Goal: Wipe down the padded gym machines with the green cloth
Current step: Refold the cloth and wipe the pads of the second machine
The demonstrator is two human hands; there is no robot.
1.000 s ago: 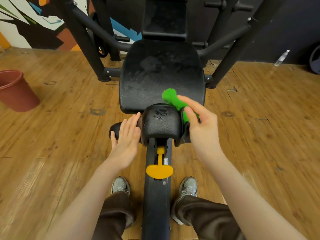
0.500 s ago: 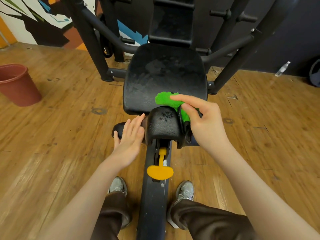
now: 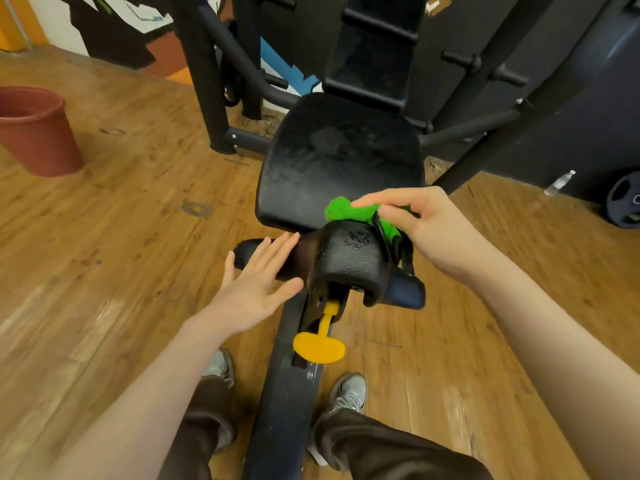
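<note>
Right hand (image 3: 436, 230) is up at the far edge of the small black pad (image 3: 349, 261), fingers curled and pinching the green cloth (image 3: 356, 213) between thumb and forefinger. The cloth bunches out past the fingertips, lying right where that small pad meets the big seat pad (image 3: 339, 161), and a strip of it trails down the pad's side under the thumb. Left hand (image 3: 256, 282) is flat and loose, fingers straight and lightly spread, fingertips resting on the black roller pad (image 3: 249, 252) that sticks out beside the small pad; the thumb points in toward the pad's near corner. Just below that thumb, the yellow adjustment knob (image 3: 318, 346) hangs off the black frame rail (image 3: 280, 410), which runs back between two grey sneakers (image 3: 349, 389) and brown trouser legs. Beyond the right fingertips the seat pad shows dull smears across its surface, and the upright back pad (image 3: 374, 50) rises behind it. Way off past the left hand's little finger sits a reddish-brown bucket (image 3: 34, 133) on the wooden floor (image 3: 121, 220). Far out beyond the right knuckles, a clear plastic bottle (image 3: 559, 182) and a weight plate (image 3: 625, 200) against the dark wall.
</note>
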